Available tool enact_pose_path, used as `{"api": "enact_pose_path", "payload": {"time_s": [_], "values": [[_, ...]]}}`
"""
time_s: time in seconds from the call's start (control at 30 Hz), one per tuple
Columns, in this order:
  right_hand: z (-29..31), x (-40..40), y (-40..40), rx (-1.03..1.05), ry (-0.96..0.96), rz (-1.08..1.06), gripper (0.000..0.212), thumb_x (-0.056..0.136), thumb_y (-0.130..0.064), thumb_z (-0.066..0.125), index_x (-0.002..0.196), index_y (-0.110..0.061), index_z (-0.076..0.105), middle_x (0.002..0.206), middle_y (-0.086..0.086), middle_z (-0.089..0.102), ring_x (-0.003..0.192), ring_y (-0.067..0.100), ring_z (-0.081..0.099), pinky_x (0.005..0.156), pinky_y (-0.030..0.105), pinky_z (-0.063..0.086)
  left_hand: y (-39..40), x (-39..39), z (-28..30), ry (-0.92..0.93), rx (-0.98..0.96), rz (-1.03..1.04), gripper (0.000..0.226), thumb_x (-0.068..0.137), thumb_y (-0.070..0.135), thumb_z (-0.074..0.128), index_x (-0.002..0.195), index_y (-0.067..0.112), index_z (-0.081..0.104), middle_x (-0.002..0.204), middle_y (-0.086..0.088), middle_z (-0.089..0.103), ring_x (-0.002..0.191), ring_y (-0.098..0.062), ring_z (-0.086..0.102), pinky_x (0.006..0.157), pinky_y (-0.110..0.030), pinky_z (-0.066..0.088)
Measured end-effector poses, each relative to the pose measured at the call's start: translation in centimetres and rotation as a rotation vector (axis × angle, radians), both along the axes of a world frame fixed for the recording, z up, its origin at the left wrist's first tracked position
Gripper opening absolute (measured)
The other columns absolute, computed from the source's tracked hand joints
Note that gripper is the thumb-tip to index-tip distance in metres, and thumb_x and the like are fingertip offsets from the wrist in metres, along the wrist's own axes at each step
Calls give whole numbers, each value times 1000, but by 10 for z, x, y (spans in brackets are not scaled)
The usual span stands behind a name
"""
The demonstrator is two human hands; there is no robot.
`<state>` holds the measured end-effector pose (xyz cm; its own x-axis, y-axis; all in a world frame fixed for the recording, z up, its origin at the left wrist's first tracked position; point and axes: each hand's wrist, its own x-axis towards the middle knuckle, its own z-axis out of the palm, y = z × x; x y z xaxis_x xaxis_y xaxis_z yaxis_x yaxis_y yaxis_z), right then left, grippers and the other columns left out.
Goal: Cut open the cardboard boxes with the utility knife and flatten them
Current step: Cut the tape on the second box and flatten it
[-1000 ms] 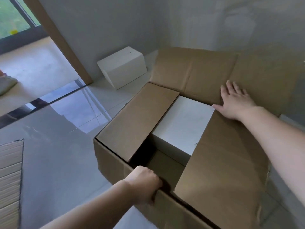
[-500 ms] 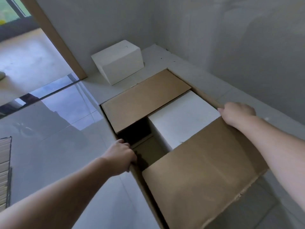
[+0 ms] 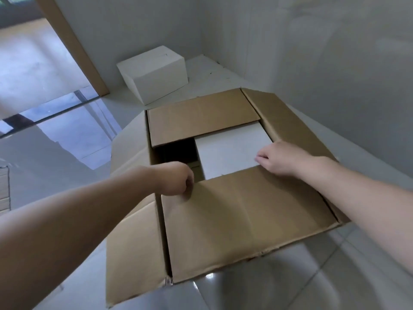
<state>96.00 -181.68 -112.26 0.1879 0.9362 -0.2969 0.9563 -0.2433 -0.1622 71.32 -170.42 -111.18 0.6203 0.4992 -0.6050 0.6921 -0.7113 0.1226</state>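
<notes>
On the near flap's far edge, the left hand (image 3: 176,182) and right hand (image 3: 277,158) both pinch cardboard. Their brown box (image 3: 241,220) sits on the floor (image 3: 67,164), already opened, unflattened; white box (image 3: 232,153) remains inside. No knife visible.

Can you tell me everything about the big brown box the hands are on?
The big brown cardboard box sits on the glossy pale floor near a wall corner. It looks like plain creased corrugated cardboard. Its near and far flaps are folded inward; side flaps splay outward. Through the gap shows a white box and dark space. The left hand pinches the near flap's edge; the right hand rests at its right corner.
</notes>
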Motion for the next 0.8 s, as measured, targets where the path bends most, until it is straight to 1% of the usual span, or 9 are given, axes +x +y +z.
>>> {"api": "enact_pose_path", "payload": {"time_s": [0.07,0.13,0.23,0.37,0.47,0.57,0.67,0.73,0.8], "values": [[17,-5,-4,36,-17,26,42,99,-32,39,61,-14,44,64,3,50,66,25,49,56,33,36,-5,-1,17,-28,44,-18,30,83,2,44,92,22,65,92,3,60,86,-17,56,69,-26,44],[43,-4,-10,132,-2,8,43,98,-32,42,62,-10,47,62,7,52,66,27,51,61,36,42,-8,-4,38,-106,44,-16,30,81,1,43,74,26,56,82,6,57,83,-17,54,68,-28,44],[90,-3,-26,131,78,-21,40,96,-36,49,68,-9,58,63,4,56,63,23,52,61,33,41,-25,-9,76,-255,-67,23,31,82,0,41,69,21,60,72,10,59,74,-9,56,69,-27,48],[135,-12,-61,-202,150,16,29,91,-48,54,77,-29,71,68,-14,68,64,5,63,59,23,46,-63,-13,102,-249,-293,-6,29,91,11,45,75,23,66,72,13,65,71,-2,60,70,-23,50],[147,-20,-86,-482,261,54,27,84,-58,57,98,-40,70,86,-23,71,75,-7,65,65,11,49,-92,-8,90,-158,-368,-55,29,92,49,48,92,27,67,81,14,66,79,-2,62,77,-24,51],[129,-27,-103,-725,186,150,71,68,-71,63,133,-49,45,127,-29,55,116,-8,52,101,19,39,-117,1,62,30,-378,-217,53,83,71,45,109,28,63,100,14,64,92,-4,59,87,-26,49],[86,-38,-118,-806,135,196,104,62,-74,67,148,-44,18,150,-25,29,138,4,31,110,25,28,-136,5,26,115,-420,-236,68,72,82,48,106,25,60,96,8,65,86,-10,60,80,-32,52],[54,-49,-128,-778,134,254,104,61,-76,67,147,-39,21,147,-20,35,136,10,37,108,32,35,-144,4,6,134,-439,-205,64,65,83,54,99,29,56,90,12,62,80,-6,58,67,-27,48],[23,-58,-134,-666,166,314,84,63,-74,67,131,-31,40,124,-11,54,114,15,54,94,38,48,-149,4,-9,142,-426,-163,64,61,81,62,98,30,54,90,14,60,80,-5,57,63,-25,45]]}}
